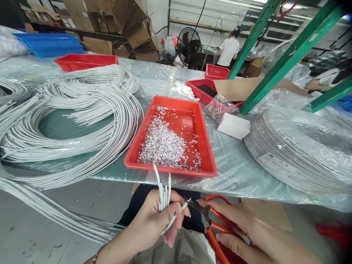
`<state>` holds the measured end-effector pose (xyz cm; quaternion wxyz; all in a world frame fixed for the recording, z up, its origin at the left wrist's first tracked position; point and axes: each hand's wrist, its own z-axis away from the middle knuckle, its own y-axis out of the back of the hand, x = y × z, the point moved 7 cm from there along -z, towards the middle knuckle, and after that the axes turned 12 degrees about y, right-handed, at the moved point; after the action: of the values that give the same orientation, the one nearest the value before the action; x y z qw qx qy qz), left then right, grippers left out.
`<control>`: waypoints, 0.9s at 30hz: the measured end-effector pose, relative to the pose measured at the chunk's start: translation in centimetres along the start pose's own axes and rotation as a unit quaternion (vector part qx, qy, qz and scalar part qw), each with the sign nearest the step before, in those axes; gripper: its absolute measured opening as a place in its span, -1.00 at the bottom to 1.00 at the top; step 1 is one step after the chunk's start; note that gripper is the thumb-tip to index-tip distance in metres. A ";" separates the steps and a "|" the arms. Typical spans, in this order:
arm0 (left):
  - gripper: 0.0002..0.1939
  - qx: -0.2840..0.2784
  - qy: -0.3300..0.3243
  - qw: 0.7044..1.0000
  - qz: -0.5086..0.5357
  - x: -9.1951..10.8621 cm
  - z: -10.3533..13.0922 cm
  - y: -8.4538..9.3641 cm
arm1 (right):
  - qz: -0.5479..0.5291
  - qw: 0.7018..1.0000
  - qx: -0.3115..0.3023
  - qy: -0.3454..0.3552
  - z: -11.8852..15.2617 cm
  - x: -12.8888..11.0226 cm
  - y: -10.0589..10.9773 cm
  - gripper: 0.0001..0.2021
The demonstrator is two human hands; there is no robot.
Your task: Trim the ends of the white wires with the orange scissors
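My left grip (156,220) is closed around a bunch of white wires (165,194), just in front of the red tray (170,169) on the worktop (236,183). My right grip (253,227) is wrapped around the orange-handled cutters (205,211), and their tip is near the wires.

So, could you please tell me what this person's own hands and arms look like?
The left hand and the right hand are both gloveless, and no sleeve covers the parts of the arms in view. What looks like a thin, dark bracelet shows near the left wrist, cut off by the bottom edge; its details are too small to tell.
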<state>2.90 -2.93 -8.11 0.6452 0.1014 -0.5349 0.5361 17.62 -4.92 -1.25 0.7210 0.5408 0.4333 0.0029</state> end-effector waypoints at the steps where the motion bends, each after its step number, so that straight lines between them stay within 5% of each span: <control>1: -0.64 0.004 0.004 1.000 0.001 0.0 0.0 0.0 | -0.011 1.000 0.015 -0.003 0.1 0.2 0.1 -0.62; 6: -0.66 0.057 -0.020 0.998 0.017 0.1 0.0 0.2 | -0.169 0.971 0.167 -0.008 0.2 1.8 -0.6 -0.64; 10: -0.68 0.078 -0.031 0.996 0.015 0.1 -0.3 -0.1 | -0.350 0.870 0.345 -0.046 -1.1 2.3 -2.2 -0.86; 13: -0.70 0.095 -0.043 0.995 -0.007 0.3 -0.3 -0.4 | -0.383 0.828 0.408 -0.036 -2.5 1.1 -3.1 -0.88; 21: -0.81 0.153 -0.096 0.983 -0.042 1.0 0.2 -0.1 | -0.372 0.806 0.449 -0.102 -2.6 1.1 -3.2 -0.86; 27: -0.86 0.176 -0.121 0.971 -0.105 1.0 0.3 0.1 | -0.366 0.828 0.413 -0.093 -2.8 0.8 -3.2 -0.83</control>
<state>2.52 -2.52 -7.22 0.6002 0.3336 -0.4926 0.5346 14.88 -3.73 -4.37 0.4151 0.5875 0.4913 -0.4911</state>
